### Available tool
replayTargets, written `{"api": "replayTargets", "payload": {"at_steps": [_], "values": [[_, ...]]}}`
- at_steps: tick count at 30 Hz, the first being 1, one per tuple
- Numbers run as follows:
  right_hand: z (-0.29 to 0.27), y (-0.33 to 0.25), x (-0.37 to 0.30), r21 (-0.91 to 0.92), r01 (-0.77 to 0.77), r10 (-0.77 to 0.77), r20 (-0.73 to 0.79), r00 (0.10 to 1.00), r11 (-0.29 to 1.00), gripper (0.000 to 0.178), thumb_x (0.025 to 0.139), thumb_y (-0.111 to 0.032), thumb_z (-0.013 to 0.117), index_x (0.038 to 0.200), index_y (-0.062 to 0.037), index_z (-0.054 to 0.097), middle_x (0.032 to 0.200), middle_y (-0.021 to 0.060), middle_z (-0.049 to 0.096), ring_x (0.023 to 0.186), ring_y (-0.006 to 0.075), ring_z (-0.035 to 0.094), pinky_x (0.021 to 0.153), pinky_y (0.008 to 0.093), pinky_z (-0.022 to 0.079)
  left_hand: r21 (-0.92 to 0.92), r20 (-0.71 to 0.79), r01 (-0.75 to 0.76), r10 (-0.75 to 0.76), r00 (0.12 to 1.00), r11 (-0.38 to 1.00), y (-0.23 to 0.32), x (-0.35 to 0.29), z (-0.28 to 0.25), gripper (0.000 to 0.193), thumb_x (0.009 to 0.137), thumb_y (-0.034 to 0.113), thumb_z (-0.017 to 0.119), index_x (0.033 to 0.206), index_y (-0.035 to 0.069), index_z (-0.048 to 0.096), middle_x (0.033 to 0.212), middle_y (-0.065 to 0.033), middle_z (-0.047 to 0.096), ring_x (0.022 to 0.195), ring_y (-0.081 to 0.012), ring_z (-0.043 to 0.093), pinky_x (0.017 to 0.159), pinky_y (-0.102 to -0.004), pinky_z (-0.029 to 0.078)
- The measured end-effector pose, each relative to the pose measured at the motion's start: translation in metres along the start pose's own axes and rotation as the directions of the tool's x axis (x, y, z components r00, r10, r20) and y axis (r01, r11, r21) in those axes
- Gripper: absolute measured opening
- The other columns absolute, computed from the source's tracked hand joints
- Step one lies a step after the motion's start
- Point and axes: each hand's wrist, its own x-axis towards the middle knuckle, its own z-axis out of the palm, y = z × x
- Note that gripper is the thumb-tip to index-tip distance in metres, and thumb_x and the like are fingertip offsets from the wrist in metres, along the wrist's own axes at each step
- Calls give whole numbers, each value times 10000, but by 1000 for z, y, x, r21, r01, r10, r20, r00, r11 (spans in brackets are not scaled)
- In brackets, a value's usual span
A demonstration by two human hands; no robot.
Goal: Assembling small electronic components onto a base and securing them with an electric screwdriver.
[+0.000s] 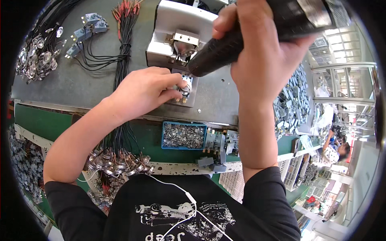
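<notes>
My left hand point(146, 90) reaches over the bench, thumb and forefinger closed on a small round metal part point(185, 90). That part sits on a small metal block fixture point(189, 101) in front of a white machine point(167, 24). In my right hand point(261, 60), fingers wrapped round it, is a thick black tapered tool point(219, 54) with a silver band. Its narrow end points down and left, close to the fixture and my left fingertips. Whether that end touches anything I cannot tell. The machine's metal head point(185, 42) stands just behind the fixture.
A blue tray point(184, 147) of small metal pieces sits near the bench's front edge, beside grey switch-like parts point(217, 140). Bundled black wires point(124, 60) cross the bench left of the machine. Grey parts point(295, 100) are heaped at right. A person point(331, 154) is farther right.
</notes>
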Motion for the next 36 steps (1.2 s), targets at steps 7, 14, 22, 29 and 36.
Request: {"api": "replayTargets", "payload": {"at_steps": [7, 14, 22, 29, 36], "values": [[-4, 33, 5, 234, 287, -288, -33, 957, 929, 241, 891, 79, 741, 1065, 44, 577, 849, 99, 703, 628, 129, 672, 551, 269, 564, -57, 35, 29, -27, 999, 998, 6, 7, -3, 235, 896, 179, 768, 1114, 115, 707, 894, -65, 659, 834, -251, 673, 723, -378, 545], [8, 2, -18, -21, -33, 29, -175, 984, 999, 191, 897, 102, 729, 1020, 48, 592, 841, 82, 694, 638, 117, 662, 549, 257, 537, -34, 47, 36, -34, 998, 999, 4, 5, -4, 234, 898, 179, 768, 1114, 113, 708, 897, -68, 657, 838, -260, 668, 734, -379, 548], [-4, 57, 18, 425, 578, -652, 37, 758, 696, 213, 887, 106, 730, 1027, 46, 582, 867, 90, 691, 671, 117, 660, 568, 253, 541, -53, 47, 53, -50, 998, 997, 7, 7, -5, 245, 892, 175, 774, 1120, 110, 712, 901, -68, 659, 835, -239, 669, 731, -364, 553], [5, 0, -23, 71, -120, 128, -110, 986, 990, 231, 881, 114, 718, 1044, 47, 568, 888, 101, 688, 705, 124, 666, 600, 260, 556, -29, 46, 36, -35, 998, 999, 6, 6, -4, 186, 916, 244, 729, 1064, 141, 681, 882, -36, 684, 897, -266, 686, 757, -417, 553], [-3, 10, -21, -10, -8, 8, -67, 998, 1000, 193, 897, 80, 734, 1035, 53, 601, 871, 84, 685, 692, 113, 659, 593, 250, 546, -32, 28, 20, -19, 999, 999, 6, 6, -4, 179, 916, 238, 731, 1055, 136, 684, 880, -39, 685, 888, -264, 689, 756, -417, 553]]}}
